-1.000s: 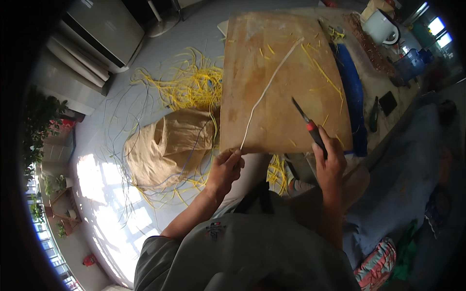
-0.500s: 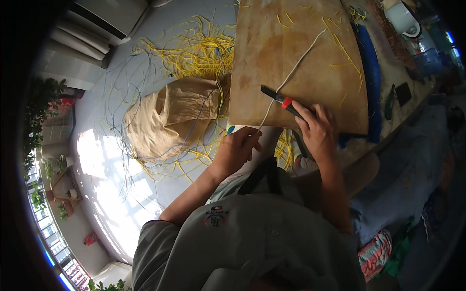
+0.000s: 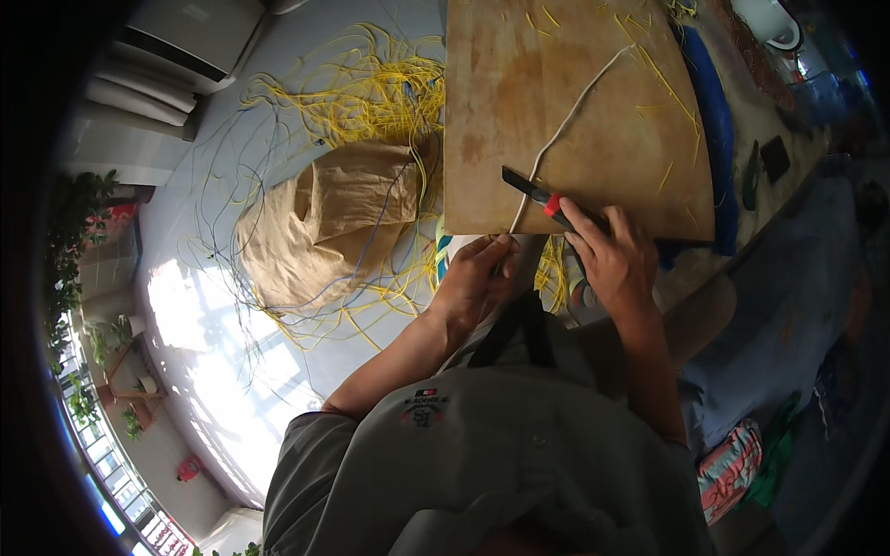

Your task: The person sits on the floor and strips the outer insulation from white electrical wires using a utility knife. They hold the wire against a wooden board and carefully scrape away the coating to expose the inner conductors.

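A white cable (image 3: 579,103) runs slantwise across a wooden board (image 3: 519,83) to the board's near edge. There my left hand (image 3: 484,266) pinches its near end between thumb and fingers. In my right hand (image 3: 616,250) is a utility knife (image 3: 554,206) with a black and red handle. Its dark blade lies across the cable, near the board's front edge; whether it cuts into the sheath I cannot tell. Short yellow offcuts (image 3: 666,85) lie scattered over the right side of the board.
On the floor to the left are a brown sack (image 3: 324,232) and a tangle of yellow cables (image 3: 371,97). Blue cloth (image 3: 709,139) borders the board's right edge. Beyond it lie a green-handled tool (image 3: 750,176) and a dark flat square (image 3: 774,159); a white mug (image 3: 768,23) stands farther back.
My left hand has moved slightly right and up, closer to the board's edge, still holding the cable. The knife still crosses the cable, and the whole view has shifted a little.
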Motion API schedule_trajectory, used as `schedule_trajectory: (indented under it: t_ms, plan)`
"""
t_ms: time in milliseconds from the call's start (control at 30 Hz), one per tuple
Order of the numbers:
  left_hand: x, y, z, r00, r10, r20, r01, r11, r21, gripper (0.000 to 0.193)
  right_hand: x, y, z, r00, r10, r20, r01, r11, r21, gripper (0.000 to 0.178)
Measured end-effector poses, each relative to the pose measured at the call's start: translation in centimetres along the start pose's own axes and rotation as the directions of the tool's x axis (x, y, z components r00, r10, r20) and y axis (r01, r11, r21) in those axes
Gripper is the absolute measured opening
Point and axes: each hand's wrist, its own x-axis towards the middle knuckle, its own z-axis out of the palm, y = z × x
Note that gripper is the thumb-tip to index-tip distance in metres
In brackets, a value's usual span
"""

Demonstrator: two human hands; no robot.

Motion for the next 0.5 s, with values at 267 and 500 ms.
schedule_trajectory:
  t_ms: [267,500]
  plan:
    - [0.0,-0.5,1.5,0.999,0.024,-0.034,-0.025,0.998,-0.051,0.018,-0.8,-0.5,1.2,0.993,-0.073,-0.094,0.07,0.997,-0.037,0.043]
    - [0.4,-1.4,1.3,0.996,0.086,-0.028,-0.088,0.993,-0.085,0.019,-0.5,-1.2,0.8,0.996,-0.021,-0.092,0.023,0.999,0.024,0.044]
